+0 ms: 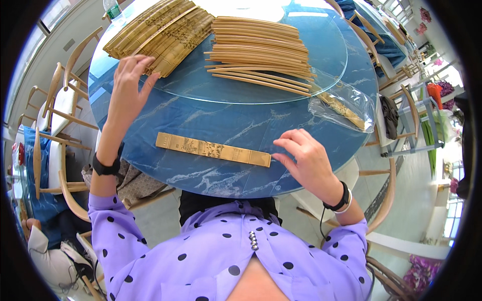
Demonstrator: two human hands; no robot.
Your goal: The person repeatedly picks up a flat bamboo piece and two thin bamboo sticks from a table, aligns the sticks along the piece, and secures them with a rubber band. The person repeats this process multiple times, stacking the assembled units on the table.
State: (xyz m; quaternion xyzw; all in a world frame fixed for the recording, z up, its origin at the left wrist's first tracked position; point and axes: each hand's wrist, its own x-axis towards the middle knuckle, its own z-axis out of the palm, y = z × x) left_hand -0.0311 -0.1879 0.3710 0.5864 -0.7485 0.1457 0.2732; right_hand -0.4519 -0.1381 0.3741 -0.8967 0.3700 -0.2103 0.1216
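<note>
On the blue marbled table lies a flat gold-brown paper sleeve (213,149) with dark print, slightly slanted in front of me. Beside its right end is my right hand (307,159), thumb and forefinger apart, nothing between them. My left hand (129,83) reaches to the near left end of a broad pile of similar printed sleeves (168,32); its fingertips touch or nearly touch the pile, thumb spread away. Right of that pile lies a row of thin, light-brown wooden sticks (258,47) resembling chopsticks, several of them fanned out at the near side.
Both piles rest on a round glass turntable (226,98) on the round table (201,175). A clear plastic bag (346,105) with a printed strip inside lies at the right. A bottle (112,8) stands far left. Wooden chairs (75,65) surround the table.
</note>
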